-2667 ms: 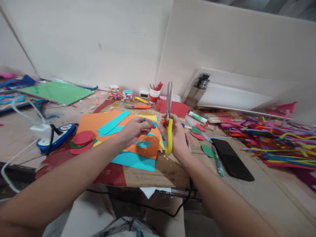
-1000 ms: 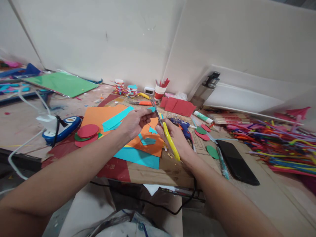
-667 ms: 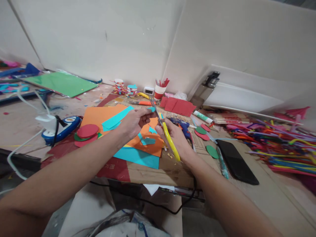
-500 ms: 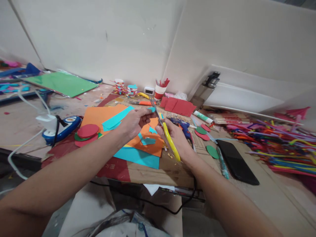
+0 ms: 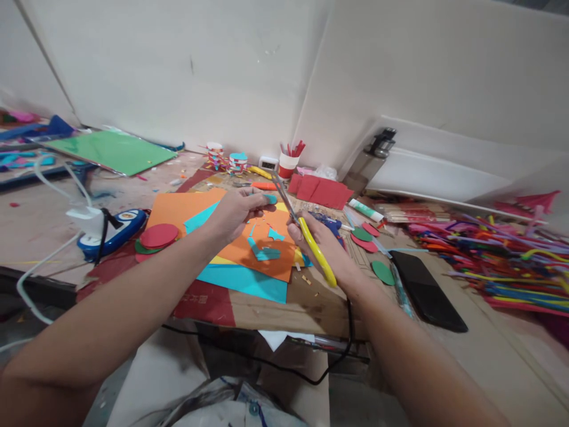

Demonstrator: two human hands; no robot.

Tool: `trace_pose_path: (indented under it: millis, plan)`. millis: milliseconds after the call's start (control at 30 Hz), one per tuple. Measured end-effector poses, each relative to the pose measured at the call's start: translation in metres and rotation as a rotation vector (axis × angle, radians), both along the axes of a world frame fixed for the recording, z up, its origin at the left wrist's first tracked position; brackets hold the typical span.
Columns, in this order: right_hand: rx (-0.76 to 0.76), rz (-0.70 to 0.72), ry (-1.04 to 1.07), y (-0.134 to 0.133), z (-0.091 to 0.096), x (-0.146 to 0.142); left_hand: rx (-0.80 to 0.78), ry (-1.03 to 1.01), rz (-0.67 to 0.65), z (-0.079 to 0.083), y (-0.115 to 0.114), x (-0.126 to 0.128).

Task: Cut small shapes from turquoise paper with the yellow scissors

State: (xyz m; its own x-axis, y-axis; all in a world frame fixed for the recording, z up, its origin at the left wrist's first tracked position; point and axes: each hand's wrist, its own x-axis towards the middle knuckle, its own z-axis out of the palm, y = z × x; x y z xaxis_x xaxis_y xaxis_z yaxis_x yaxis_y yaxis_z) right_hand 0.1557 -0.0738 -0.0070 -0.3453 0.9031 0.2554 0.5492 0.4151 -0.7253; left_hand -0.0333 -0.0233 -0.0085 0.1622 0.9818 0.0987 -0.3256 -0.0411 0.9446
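My left hand pinches a small piece of turquoise paper between thumb and fingers, above the orange sheet. In my right hand is a pair of scissors with yellow handles; the blades point up and away, just right of the paper piece. Whether the blades touch it I cannot tell. Turquoise scraps lie below on the orange sheet. A larger turquoise sheet sticks out under its near edge, and my left hand partly covers another turquoise strip.
To the left are red and green paper discs and a blue power strip. A blue glue gun, a black phone and a heap of pipe cleaners lie on the right. Behind stands a cup of red sticks.
My left hand has shifted slightly left with the turquoise piece. My right hand and the scissors have moved a little to the right, away from it.
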Motion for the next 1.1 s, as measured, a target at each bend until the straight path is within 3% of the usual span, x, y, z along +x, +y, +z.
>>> trace_pose_path:
  millis: [267, 1100]
  plan:
    - [-0.1, 0.034, -0.065, -0.005, 0.007, -0.001, -0.016, 0.089, -0.111, 0.002, 0.006, -0.008]
    - [-0.051, 0.063, -0.164, -0.004, 0.008, 0.002, -0.035, 0.175, -0.173, 0.002, 0.011, -0.013]
